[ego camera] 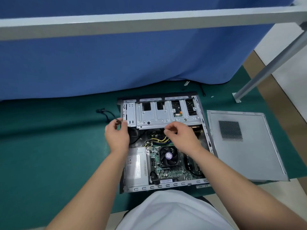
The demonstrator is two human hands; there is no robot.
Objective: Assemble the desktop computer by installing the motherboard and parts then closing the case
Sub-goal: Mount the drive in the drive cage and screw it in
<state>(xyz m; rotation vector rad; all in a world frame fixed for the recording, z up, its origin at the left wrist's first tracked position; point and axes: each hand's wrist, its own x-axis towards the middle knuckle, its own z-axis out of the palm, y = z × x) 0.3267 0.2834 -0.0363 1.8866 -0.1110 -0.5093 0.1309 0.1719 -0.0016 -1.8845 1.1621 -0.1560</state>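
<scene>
My left hand (117,135) pinches the black cable (108,113) beside the drive cage (159,117), my right hand (181,136) pinches something unseen; tugging could snag the yellow wires (159,139).

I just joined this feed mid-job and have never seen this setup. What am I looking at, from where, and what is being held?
One picture, from a camera on a person's head, looking down at their bare hands. An open case lies on a green mat, with the fan, board and power supply inside. The side panel lies off, to the right. The left hand pinches a black cable at the drive cage. The right hand has curled fingers; its grip is unclear.
</scene>
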